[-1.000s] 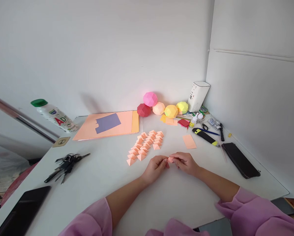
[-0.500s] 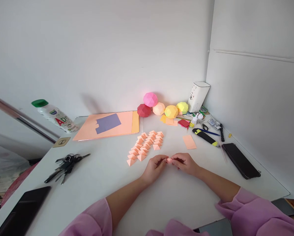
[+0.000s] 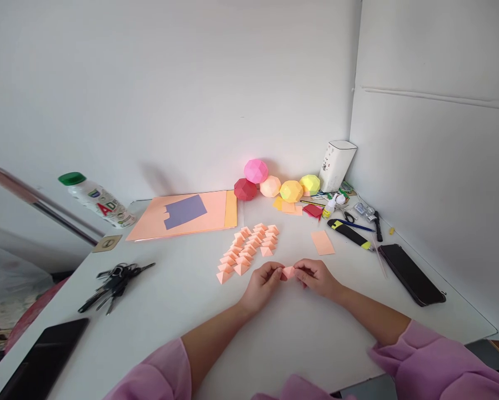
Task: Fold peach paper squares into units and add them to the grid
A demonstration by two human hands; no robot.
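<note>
Between my two hands is a small folded peach paper piece (image 3: 289, 272). My left hand (image 3: 261, 288) pinches its left corner between thumb and forefinger. On the other side, the thumb and fingers of my right hand (image 3: 316, 278) close on its right corner. Rows of similar folded peach paper pieces (image 3: 241, 259), like little pyramids, lie on the table just left of and beyond my hands. A flat peach paper rectangle (image 3: 323, 243) lies beyond my right hand.
Faceted paper balls (image 3: 292, 191) stand along the back wall. Glue bottle (image 3: 328, 207), box cutter (image 3: 349, 234) and black phone (image 3: 412, 275) lie right. Paper sheets (image 3: 149, 222), keys (image 3: 115, 286), a leaning plastic bottle (image 3: 101, 203) and a dark flat device (image 3: 43, 361) are left.
The folded paper piece shows more of its face between my fingertips, and my hands are slightly farther apart. The whole view has shifted slightly.
</note>
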